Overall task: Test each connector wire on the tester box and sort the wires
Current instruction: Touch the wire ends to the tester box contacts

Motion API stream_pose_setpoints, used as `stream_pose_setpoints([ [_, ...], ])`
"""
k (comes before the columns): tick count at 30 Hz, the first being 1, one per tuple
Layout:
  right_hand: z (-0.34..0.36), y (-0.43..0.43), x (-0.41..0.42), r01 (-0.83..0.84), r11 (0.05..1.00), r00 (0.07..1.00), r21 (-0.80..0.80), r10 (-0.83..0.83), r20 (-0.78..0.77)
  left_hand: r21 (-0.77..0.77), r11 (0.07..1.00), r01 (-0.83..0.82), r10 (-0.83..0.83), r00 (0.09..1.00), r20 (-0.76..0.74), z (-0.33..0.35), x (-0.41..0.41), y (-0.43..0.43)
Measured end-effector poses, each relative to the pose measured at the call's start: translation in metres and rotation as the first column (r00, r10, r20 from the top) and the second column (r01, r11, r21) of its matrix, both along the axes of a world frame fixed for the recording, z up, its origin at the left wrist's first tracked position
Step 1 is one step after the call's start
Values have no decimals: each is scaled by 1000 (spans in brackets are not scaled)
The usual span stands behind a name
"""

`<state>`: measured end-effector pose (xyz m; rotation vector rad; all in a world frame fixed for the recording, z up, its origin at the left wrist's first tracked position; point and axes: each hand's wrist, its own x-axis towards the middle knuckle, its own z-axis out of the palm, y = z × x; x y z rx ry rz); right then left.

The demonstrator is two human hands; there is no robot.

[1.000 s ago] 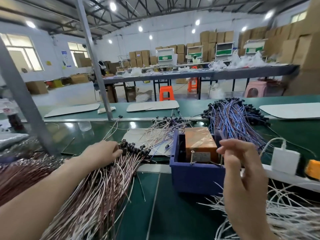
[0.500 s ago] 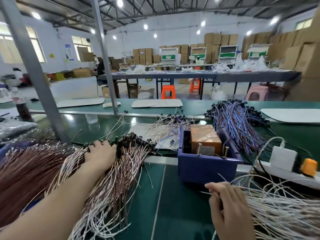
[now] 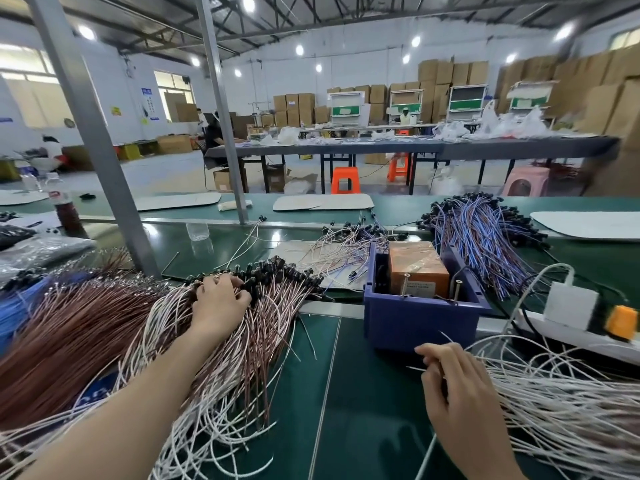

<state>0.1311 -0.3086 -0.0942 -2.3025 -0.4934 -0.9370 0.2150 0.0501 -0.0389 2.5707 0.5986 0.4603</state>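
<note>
Gripping pile-edge connectors (image 3: 273,271), left hand (image 3: 218,303); right hand (image 3: 457,396) seemingly pinches 1 wire (image 3: 414,368).

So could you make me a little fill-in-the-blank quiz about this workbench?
The orange-brown tester box sits inside a bin coloured ____.
The left hand lies on a wire pile whose connectors are ____.
The right hand pinches a wire coloured ____.
Missing words: blue, black, white.
</note>
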Motion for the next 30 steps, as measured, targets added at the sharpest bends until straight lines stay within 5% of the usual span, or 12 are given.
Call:
stream_pose_setpoints([
  [5, 1, -1, -4, 46, 999, 998, 0, -46, -35, -60, 994, 89, -63, 935, 349, 24, -18, -30],
  [9, 1, -1, -6, -4, 998, 999, 62, 7, -52, -31, 902, 430, -319, 714, 624, 70, -48, -89],
  [13, 4, -3, -9, -31, 933, 986, 359, 87, -142, 178, 781, 598, -527, 479, 702, 68, -91, -170],
  [16, 6, -10, -8, -37, 753, 961, 657, 206, -182, 242, 759, 605, -599, 504, 622, 27, -106, -225],
  [20, 12, -15, -6, 35, 513, 843, 858, 446, -301, 103, 735, 670, -639, 634, 436, -24, -106, -257],
  [25, 21, -14, 0, 185, 279, 707, 942, 628, -325, 97, 659, 745, -747, 636, 192, -45, -98, -258],
  [30, 28, -36, 7, 221, -282, 761, 933, 649, 16, 282, 686, 671, -727, 641, 245, -52, -89, -225],
])
